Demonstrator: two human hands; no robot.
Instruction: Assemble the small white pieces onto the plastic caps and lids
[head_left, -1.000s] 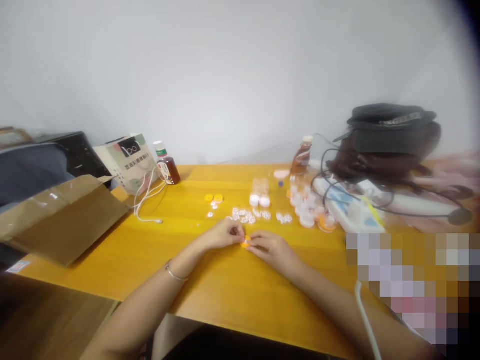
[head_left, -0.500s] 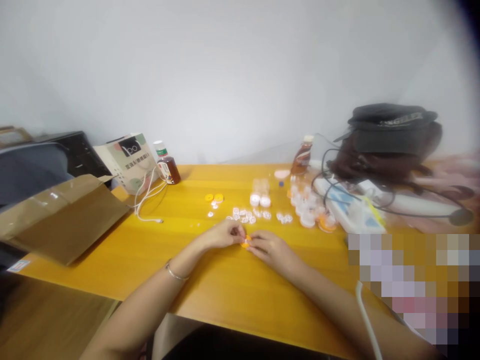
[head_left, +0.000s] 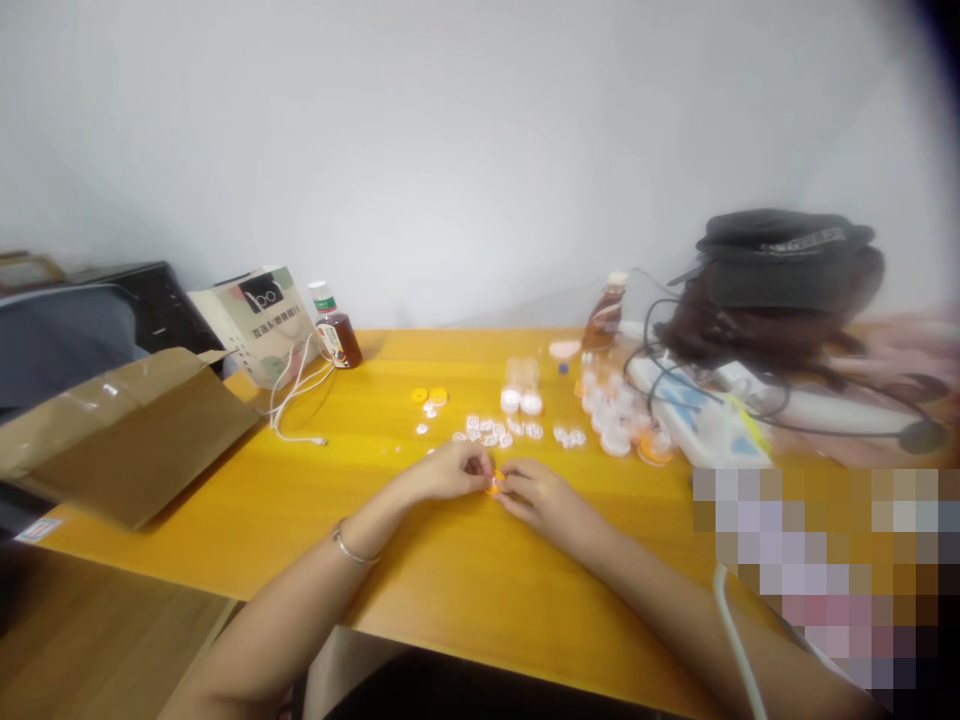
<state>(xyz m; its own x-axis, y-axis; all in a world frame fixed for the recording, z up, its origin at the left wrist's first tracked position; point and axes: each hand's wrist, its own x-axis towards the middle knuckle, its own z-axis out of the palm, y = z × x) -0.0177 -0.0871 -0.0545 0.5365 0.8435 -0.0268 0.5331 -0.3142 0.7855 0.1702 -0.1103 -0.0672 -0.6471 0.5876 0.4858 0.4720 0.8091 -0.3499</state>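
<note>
- Table [head_left: 480,590]: smooth, glossy, with streaked yellow-brown wood grain; it spreads under everything handled.
- Clear pots [head_left: 611,415]: a cluster of rounded, see-through, plastic-looking shapes, some with orange parts, far to the right of the hands.
- Left hand [head_left: 456,470]: curled, thumb and fingers pinching the orange piece from its left.
- Right hand [head_left: 544,495]: fingers partly extended, their tips gripping the same piece from its right.
- White cylinders [head_left: 520,401]: a smooth pair side by side, beyond the hands.
- Yellow discs [head_left: 428,396]: two, flat and round, far left.
- Orange piece [head_left: 493,489]: between both hands' fingertips, neither nearer; small, apparently rounded, with a white spot; long axis unclear.
- White pieces [head_left: 487,432]: tiny, patterned, scattered just beyond the hands.
</note>
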